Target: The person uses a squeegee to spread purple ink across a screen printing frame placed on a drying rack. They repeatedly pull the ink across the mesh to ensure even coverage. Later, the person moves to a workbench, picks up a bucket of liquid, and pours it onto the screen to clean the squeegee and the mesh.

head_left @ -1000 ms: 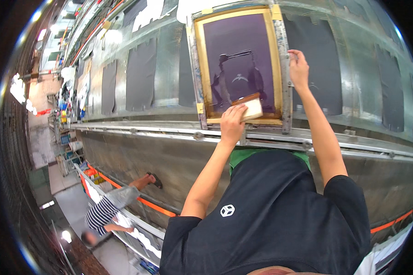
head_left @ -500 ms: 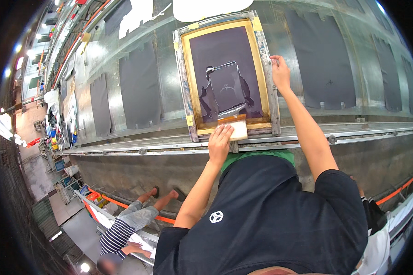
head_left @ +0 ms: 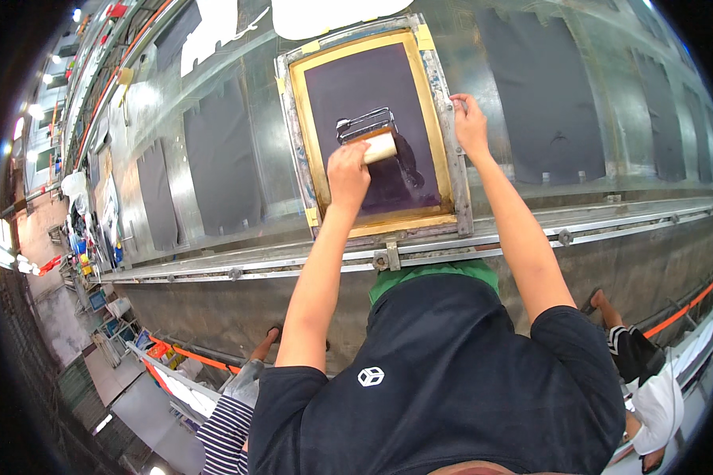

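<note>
A printing screen (head_left: pixel 410 71) with a worn grey frame, yellow tape borders and dark purple mesh lies on the long table before me. My left hand (head_left: pixel 348 172) is closed round a squeegee (head_left: pixel 381 148) with a pale handle and a brown blade edge, pressed on the middle of the mesh. Glossy black ink (head_left: pixel 408 162) trails along the mesh beside and below the squeegee, and a thin ink outline shows just above it. At the frame's right edge, my right hand (head_left: pixel 471 127) grips the screen frame with fingers and thumb.
Dark fabric pieces (head_left: pixel 223 154) lie flat on the table left of the screen, and another dark piece (head_left: pixel 539 95) to its right. A metal rail (head_left: pixel 523 238) with bolted clamps runs along the near edge. Two other people stand behind me, one in a striped shirt (head_left: pixel 226 431).
My left hand has pushed the squeegee from the near end of the mesh up to its middle. The right hand still grips the frame. The whole view has shifted slightly.
</note>
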A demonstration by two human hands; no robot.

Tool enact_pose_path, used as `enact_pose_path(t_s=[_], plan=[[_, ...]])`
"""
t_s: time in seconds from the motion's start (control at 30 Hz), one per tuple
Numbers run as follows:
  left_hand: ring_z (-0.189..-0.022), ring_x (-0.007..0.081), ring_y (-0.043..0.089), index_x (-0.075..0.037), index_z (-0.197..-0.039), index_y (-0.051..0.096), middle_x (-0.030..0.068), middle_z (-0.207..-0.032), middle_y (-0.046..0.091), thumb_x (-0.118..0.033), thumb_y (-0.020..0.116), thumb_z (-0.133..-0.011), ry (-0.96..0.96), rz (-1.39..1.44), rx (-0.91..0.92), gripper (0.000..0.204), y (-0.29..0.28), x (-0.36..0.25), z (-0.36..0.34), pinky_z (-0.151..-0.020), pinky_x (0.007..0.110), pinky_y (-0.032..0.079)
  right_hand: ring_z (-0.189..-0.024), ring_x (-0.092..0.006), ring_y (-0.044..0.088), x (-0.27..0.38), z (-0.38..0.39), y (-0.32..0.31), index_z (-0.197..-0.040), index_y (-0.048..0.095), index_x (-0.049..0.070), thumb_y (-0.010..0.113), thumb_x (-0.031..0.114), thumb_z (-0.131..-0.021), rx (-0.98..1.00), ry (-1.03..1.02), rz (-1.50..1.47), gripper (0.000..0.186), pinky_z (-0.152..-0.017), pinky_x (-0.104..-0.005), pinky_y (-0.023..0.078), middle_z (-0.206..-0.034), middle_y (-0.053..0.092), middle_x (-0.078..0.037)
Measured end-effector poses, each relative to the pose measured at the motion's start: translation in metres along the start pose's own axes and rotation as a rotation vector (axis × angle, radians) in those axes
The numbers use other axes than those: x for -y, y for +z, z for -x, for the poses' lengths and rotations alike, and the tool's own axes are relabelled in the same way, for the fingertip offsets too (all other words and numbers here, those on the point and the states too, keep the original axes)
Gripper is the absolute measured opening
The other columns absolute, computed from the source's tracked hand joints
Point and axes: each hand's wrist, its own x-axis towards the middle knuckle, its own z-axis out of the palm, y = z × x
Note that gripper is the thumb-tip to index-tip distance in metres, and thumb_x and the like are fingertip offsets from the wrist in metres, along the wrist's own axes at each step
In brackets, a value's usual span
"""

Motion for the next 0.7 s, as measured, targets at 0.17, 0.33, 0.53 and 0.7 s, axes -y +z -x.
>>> enact_pose_path(t_s=[0.17, 0.33, 0.53, 0.7], plan=[[-0.107, 0.0298, 0.065, -0.007, -0.103, 0.070, 0.0092, -0.109, 0.072, 0.013, 0.058, -0.066, 0.006, 0.012, 0.038, 0.044, -0.013, -0.036, 0.072, -0.093, 0.042, 0.049, -0.060, -0.0282, 0.058, 0.002, -0.001, -0.004, -0.111, 0.066, 0.011, 0.055, 0.023, -0.100, 0.003, 0.014, 0.068, 0.020, -0.063, -0.0421, 0.045, -0.066, 0.060, -0.015], [-0.100, 0.0311, 0.067, -0.007, -0.104, 0.071, 0.0118, -0.104, 0.072, 0.010, 0.061, -0.068, -0.038, 0.144, -0.049, 0.040, -0.010, -0.011, 0.026, -0.090, 0.043, 0.051, -0.065, -0.0294, 0.060, 0.006, -0.004, -0.006, -0.111, 0.066, 0.011, 0.055, 0.024, -0.100, 0.040, 0.090, 0.093, 0.020, -0.067, -0.0430, 0.046, -0.069, 0.062, -0.016], [-0.095, 0.0332, 0.067, -0.009, -0.101, 0.075, 0.0128, -0.100, 0.073, 0.003, 0.061, -0.075, -0.096, 0.009, 0.054, 0.031, -0.002, 0.016, -0.053, -0.089, 0.043, 0.052, -0.065, -0.0312, 0.060, -0.004, -0.001, -0.001, -0.111, 0.066, 0.011, 0.056, 0.023, -0.099, 0.013, 0.024, 0.028, 0.020, -0.066, -0.0430, 0.046, -0.071, 0.062, -0.017], [-0.097, 0.0317, 0.067, -0.006, -0.100, 0.072, 0.0110, -0.102, 0.073, 0.007, 0.060, -0.071, -0.027, 0.021, 0.083, 0.034, -0.004, -0.006, 0.007, -0.089, 0.043, 0.051, -0.064, -0.0273, 0.059, -0.012, -0.005, 0.000, -0.110, 0.068, 0.011, 0.057, 0.022, -0.099, -0.019, -0.041, 0.007, 0.019, -0.066, -0.0406, 0.046, -0.072, 0.063, -0.014]])
